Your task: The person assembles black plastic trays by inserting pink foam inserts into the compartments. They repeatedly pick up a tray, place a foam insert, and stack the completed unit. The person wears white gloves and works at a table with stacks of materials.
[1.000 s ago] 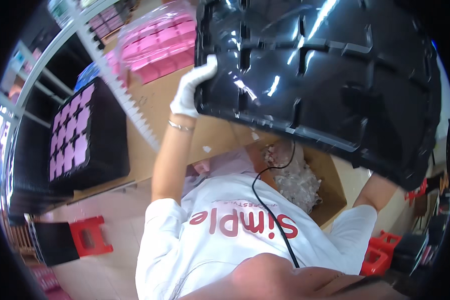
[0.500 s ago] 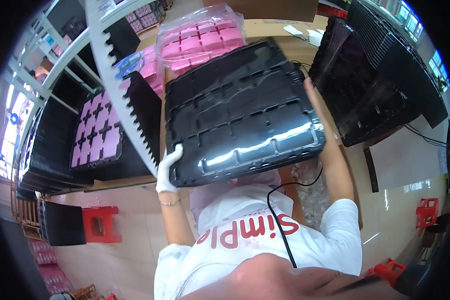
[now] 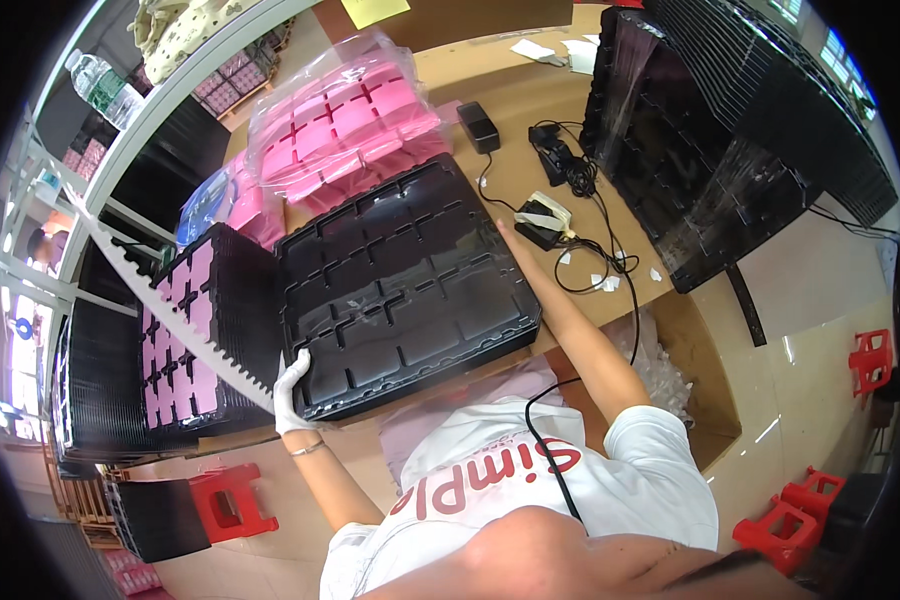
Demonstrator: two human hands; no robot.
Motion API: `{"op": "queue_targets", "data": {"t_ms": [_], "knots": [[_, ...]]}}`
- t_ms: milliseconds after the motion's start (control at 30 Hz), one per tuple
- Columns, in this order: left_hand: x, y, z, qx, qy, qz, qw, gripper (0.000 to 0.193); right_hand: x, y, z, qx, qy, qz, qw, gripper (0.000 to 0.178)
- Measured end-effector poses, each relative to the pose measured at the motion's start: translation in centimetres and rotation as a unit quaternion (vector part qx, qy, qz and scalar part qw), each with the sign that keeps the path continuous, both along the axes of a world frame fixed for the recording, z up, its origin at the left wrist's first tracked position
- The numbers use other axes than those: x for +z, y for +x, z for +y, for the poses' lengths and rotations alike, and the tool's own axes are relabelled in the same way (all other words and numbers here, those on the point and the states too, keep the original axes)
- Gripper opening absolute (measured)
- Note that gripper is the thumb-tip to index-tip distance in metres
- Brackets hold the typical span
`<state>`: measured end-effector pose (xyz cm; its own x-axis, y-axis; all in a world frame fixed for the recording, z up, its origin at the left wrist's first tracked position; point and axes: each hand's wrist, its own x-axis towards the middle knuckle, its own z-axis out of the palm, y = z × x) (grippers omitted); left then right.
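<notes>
A black plastic tray (image 3: 410,270) with moulded cells is between my two hands, low over the table's front edge. My left hand (image 3: 289,392), in a white glove, is closed on its near left corner. Along the tray's right side lies my bare right hand (image 3: 526,266), its fingers partly hidden by the edge. A long white strip with a toothed edge (image 3: 175,322) slants up and left from the glove; whether the fingers grip it I cannot tell. Left of the tray stands a dark stack topped with pink pieces (image 3: 182,330).
Behind the tray lie plastic-wrapped pink pieces (image 3: 345,125). A black adapter (image 3: 479,127) and tangled cables (image 3: 570,170) are on the brown table (image 3: 515,95). Tall black tray stacks (image 3: 660,140) stand at the right. Red stools (image 3: 232,503) are on the floor.
The tray has moved left and down toward the table, with both hands still on it. The toothed strip has swung lower to the left. The adapter and cables behind have come into view.
</notes>
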<state>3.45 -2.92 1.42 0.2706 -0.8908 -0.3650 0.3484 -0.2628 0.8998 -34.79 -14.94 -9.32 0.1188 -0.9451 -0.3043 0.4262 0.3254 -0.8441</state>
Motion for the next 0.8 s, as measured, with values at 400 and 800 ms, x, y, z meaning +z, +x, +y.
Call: {"op": "queue_targets", "data": {"t_ms": [400, 800], "knots": [[-2.0, 0.2, -4.7, -0.026, -0.024, 0.008, 0.999, 0.049, 1.7, -1.9, 1.5, -0.007, -0.030, -0.050, 0.998, 0.070], [4.4, -7.6, 5.2, -0.236, -0.424, -0.462, 0.742, 0.024, 7.1, -3.9, 5.1, -0.150, -0.255, 0.289, 0.910, 0.030]]}}
